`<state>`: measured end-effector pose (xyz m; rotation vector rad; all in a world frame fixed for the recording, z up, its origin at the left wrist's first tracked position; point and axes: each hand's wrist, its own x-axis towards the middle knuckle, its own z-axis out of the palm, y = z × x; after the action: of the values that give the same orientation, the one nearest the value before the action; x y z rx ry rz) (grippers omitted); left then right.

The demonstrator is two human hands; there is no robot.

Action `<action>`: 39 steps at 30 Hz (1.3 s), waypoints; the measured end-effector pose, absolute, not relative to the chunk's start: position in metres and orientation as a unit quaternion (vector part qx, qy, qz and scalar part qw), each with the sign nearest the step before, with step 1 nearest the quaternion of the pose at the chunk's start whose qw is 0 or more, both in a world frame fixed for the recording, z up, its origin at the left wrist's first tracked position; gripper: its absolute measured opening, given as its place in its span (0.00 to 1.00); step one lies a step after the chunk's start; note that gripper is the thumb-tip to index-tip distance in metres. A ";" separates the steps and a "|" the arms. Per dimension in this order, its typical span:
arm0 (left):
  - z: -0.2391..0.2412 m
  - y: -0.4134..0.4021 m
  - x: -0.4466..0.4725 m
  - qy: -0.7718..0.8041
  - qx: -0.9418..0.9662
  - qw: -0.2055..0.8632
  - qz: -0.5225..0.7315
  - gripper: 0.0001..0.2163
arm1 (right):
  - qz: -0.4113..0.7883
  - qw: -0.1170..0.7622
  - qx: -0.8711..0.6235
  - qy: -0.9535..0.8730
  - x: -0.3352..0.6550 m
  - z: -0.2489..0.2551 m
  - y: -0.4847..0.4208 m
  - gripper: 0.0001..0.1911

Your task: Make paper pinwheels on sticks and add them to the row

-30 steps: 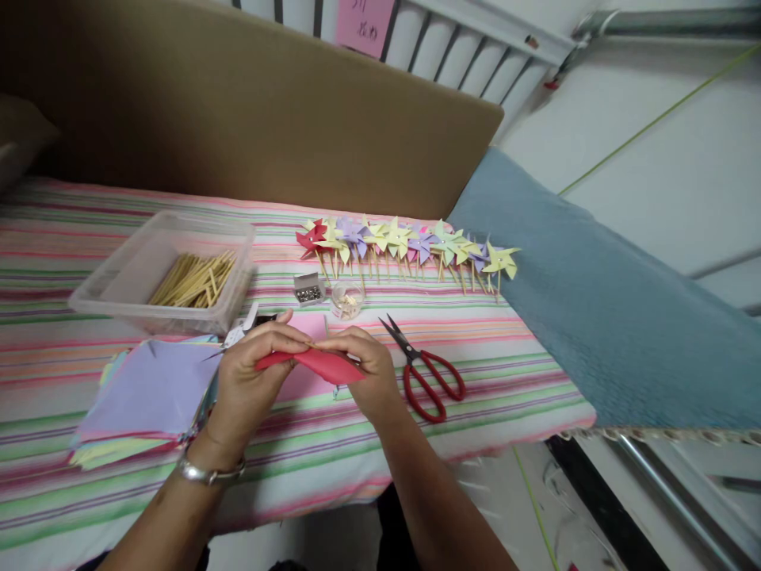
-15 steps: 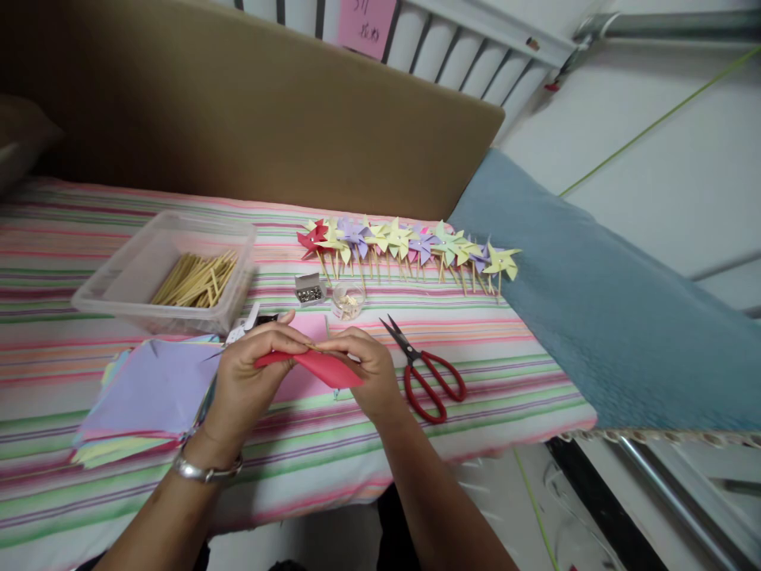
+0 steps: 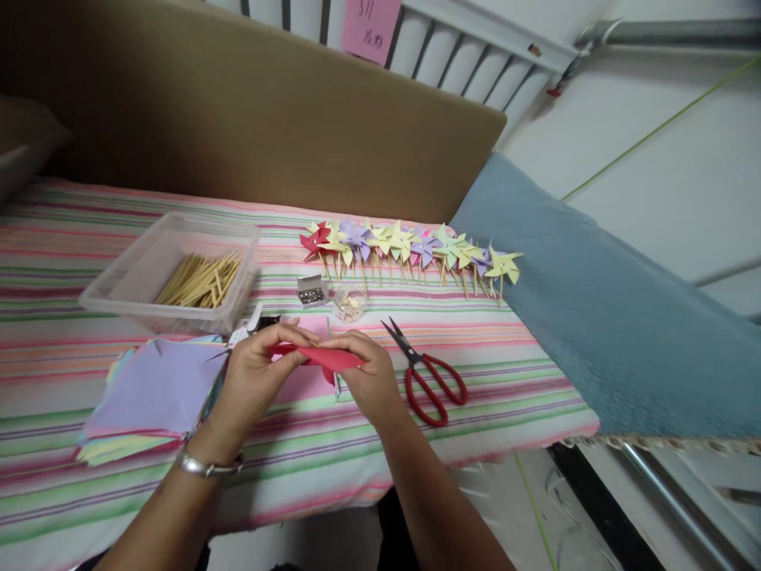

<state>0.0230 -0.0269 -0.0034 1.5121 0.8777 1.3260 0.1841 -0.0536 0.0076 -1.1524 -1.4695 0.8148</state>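
My left hand (image 3: 253,366) and right hand (image 3: 369,374) both pinched a red paper (image 3: 333,359) between thumbs and fingers, above a pink sheet (image 3: 302,387) on the striped, cloth-covered surface (image 3: 333,460). My fingers hid part of its upper edge, and its full outline was hard to make out. Its long axis ran left to right, hand to hand, with a small flap hanging beneath. It looked thin, smooth and gently curved. Metal scissors (image 3: 426,373) with red loop handles lay to the right.
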 end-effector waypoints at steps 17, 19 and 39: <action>-0.001 -0.009 0.015 0.409 0.297 0.559 0.657 0.17 | 0.388 0.397 -0.597 -0.579 0.185 -0.013 -0.050 0.03; -0.001 -0.009 0.014 0.407 0.281 0.563 0.662 0.17 | 0.374 0.374 -0.607 -0.593 0.184 -0.017 -0.050 0.03; -0.001 -0.011 0.012 0.413 0.362 0.528 0.647 0.24 | 0.420 0.384 -0.637 -0.520 0.188 -0.008 -0.047 0.07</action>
<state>0.0118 -0.0115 -0.0012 0.8646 0.9870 1.5462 0.1883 -0.0469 -0.0081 -1.6230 -1.3255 1.0703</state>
